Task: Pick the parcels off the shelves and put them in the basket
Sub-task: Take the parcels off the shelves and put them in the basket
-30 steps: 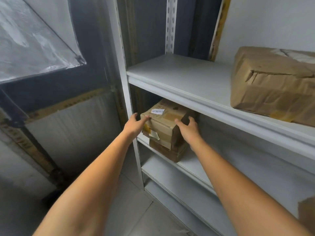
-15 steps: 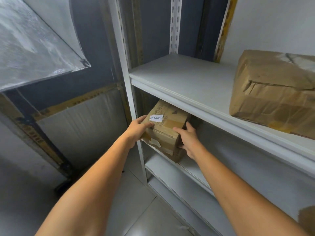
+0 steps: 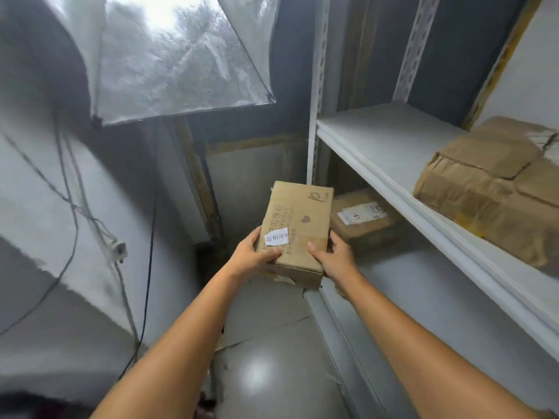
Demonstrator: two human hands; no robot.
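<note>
A brown cardboard parcel (image 3: 299,225) with a small white label is held in front of the white shelving, clear of the shelf. My left hand (image 3: 252,257) grips its near left side and my right hand (image 3: 334,258) grips its near right side. A second brown parcel (image 3: 366,222) with a white shipping label lies on the middle shelf (image 3: 423,279) just behind. A large crumpled brown parcel (image 3: 496,186) rests on the upper shelf (image 3: 384,140) at the right. No basket is in view.
A silver softbox lamp (image 3: 178,58) hangs at the upper left, with cables (image 3: 90,219) trailing down along the white wall. The shelf's white upright post (image 3: 314,116) stands just behind the held parcel. Grey floor (image 3: 266,358) lies below my arms.
Both hands pulled the top parcel off the stack on the middle shelf and brought it out leftward in front of the shelving. The parcel beneath it is now exposed. My view swung left.
</note>
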